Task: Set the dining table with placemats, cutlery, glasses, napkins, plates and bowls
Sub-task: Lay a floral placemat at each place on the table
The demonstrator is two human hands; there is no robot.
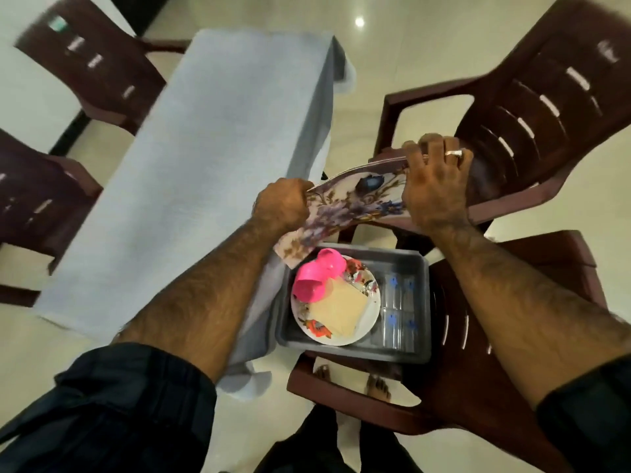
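Note:
Both hands hold a floral placemat (355, 206) in the air above a grey tub (421, 302). My left hand (281, 204) grips its left edge, and my right hand (435, 186) grips its right end with fingers curled over the top. The mat bends between them. In the tub lies a white floral plate (370, 291) carrying pink bowls (316, 279) and beige napkins (343, 310). Clear glasses (397, 314) with blue marks lie beside the plate. The table (191, 179), under a pale blue cloth, stretches away to the left.
The tub rests on a dark brown plastic chair (478, 370) to the right of the table. Another brown chair (532, 107) stands behind it, and two more (85, 66) stand along the table's far left side. My bare feet (377, 387) show on the glossy floor.

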